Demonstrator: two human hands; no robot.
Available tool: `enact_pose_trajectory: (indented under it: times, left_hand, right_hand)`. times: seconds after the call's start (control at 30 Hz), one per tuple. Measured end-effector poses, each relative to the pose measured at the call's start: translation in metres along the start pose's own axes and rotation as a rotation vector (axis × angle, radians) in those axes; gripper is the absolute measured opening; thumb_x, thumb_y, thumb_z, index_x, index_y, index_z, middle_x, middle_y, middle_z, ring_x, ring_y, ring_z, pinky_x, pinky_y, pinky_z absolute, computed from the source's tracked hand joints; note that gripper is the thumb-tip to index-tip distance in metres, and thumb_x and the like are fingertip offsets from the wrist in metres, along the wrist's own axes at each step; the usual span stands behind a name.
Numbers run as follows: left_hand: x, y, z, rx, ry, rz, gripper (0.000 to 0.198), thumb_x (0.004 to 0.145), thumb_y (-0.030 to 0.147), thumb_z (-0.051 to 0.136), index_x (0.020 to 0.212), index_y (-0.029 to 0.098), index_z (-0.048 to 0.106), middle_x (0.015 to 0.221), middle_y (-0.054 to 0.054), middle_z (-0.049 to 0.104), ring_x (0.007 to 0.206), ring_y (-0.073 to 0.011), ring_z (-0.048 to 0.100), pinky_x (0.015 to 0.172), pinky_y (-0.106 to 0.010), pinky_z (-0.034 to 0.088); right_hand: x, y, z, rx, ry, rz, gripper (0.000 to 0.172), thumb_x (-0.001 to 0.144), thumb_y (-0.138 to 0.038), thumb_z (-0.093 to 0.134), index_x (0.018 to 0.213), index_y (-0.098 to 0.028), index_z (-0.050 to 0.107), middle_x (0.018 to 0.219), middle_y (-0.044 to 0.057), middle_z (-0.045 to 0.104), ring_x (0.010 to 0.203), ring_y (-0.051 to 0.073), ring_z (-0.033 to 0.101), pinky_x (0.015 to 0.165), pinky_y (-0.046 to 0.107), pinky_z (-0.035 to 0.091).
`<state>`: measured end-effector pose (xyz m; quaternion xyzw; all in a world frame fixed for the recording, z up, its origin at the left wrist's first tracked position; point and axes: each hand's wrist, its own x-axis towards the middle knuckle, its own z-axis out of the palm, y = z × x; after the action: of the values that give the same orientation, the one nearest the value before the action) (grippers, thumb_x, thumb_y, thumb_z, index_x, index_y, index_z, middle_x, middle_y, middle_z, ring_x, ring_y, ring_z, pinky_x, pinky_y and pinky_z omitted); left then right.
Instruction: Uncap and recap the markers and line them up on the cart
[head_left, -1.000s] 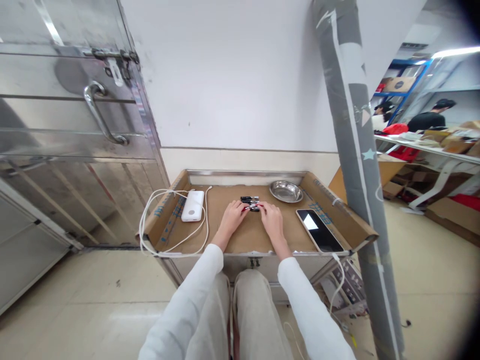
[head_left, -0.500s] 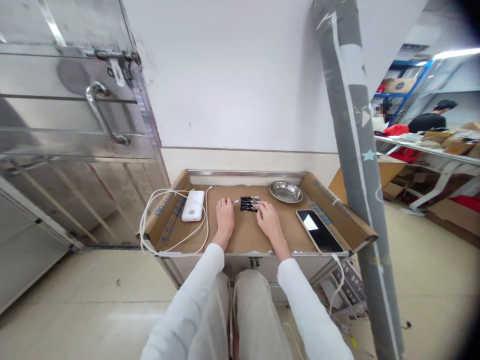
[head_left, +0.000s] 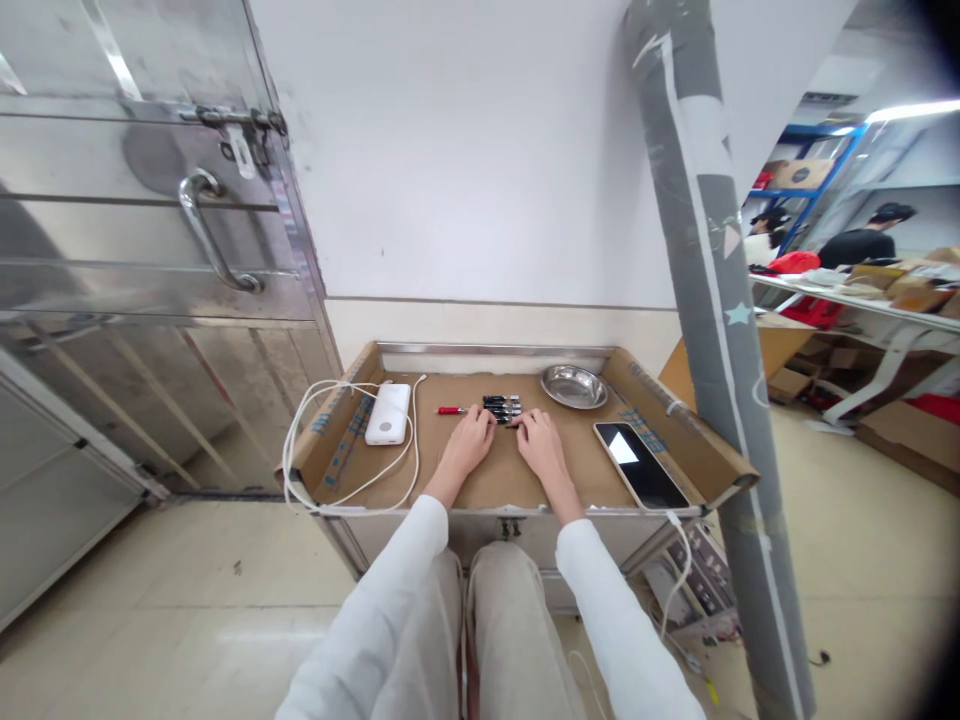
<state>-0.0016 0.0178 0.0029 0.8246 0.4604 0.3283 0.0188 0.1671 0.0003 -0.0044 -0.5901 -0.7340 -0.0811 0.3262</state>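
Observation:
Several black pens with pale ends (head_left: pixel 501 405) lie side by side in a row on the brown cardboard surface (head_left: pixel 525 485). My left hand (head_left: pixel 475 436) is at the near left end of the row, its fingers closed around something too small to make out. On the other side, my right hand (head_left: pixel 537 440) has its fingertips at the near right end of the row, touching what looks like the nearest pen. A red pen-like item (head_left: pixel 451 410) lies just left of the row, beyond my left hand.
A white power bank (head_left: pixel 388 414) with a looped white cable lies at the left. To the right are a round metal dish (head_left: pixel 574 386) and a phone (head_left: pixel 641 466). Cardboard flaps edge the surface. A patterned grey roll (head_left: pixel 712 280) leans at the right; two people are far behind.
My left hand has moved right, from beside the row to its near left end. The red item, mostly hidden under that hand before, now shows. My right hand has shifted slightly nearer to me.

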Motion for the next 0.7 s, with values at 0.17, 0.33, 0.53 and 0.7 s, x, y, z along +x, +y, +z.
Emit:
enact_pose_trajectory:
  times: [0.17, 0.33, 0.53, 0.7]
  left_hand:
    - [-0.0002, -0.0012, 0.0027, -0.007, -0.020, 0.002, 0.008, 0.086, 0.014, 0.046, 0.091, 0.018, 0.051, 0.093, -0.007, 0.053, 0.091, -0.0206, 0.055, 0.087, -0.037, 0.046]
    - [0.0000, -0.0008, 0.0018, -0.045, -0.031, 0.034, 0.008, 0.087, 0.014, 0.045, 0.086, 0.018, 0.052, 0.090, -0.005, 0.054, 0.091, -0.0193, 0.054, 0.090, -0.036, 0.044]
    - [0.0006, 0.0041, -0.0024, -0.099, -0.111, 0.048, 0.008, 0.089, 0.016, 0.046, 0.088, 0.019, 0.053, 0.090, -0.004, 0.056, 0.091, -0.0183, 0.055, 0.087, -0.033, 0.046]
    - [0.0008, 0.0063, -0.0042, -0.115, -0.112, 0.018, 0.008, 0.088, 0.015, 0.046, 0.089, 0.018, 0.054, 0.091, -0.005, 0.056, 0.089, -0.0182, 0.056, 0.085, -0.032, 0.046]
  right_hand:
    - [-0.0004, -0.0004, 0.0021, -0.047, -0.024, 0.006, 0.016, 0.085, -0.017, 0.045, 0.089, -0.020, 0.060, 0.090, 0.008, 0.059, 0.089, 0.022, 0.050, 0.078, 0.032, 0.035]
    - [0.0000, -0.0024, 0.0001, -0.040, -0.080, -0.001, 0.014, 0.086, -0.020, 0.049, 0.090, -0.020, 0.061, 0.093, 0.006, 0.060, 0.091, 0.021, 0.050, 0.080, 0.031, 0.034]
    - [0.0018, -0.0023, -0.0006, 0.082, -0.144, -0.097, 0.019, 0.090, -0.021, 0.045, 0.092, -0.020, 0.063, 0.094, 0.006, 0.061, 0.090, 0.019, 0.052, 0.081, 0.029, 0.036]
    - [0.0004, -0.0033, -0.0029, 0.025, -0.110, -0.036, 0.020, 0.091, -0.020, 0.044, 0.093, -0.020, 0.064, 0.093, 0.007, 0.062, 0.090, 0.020, 0.052, 0.080, 0.030, 0.036]
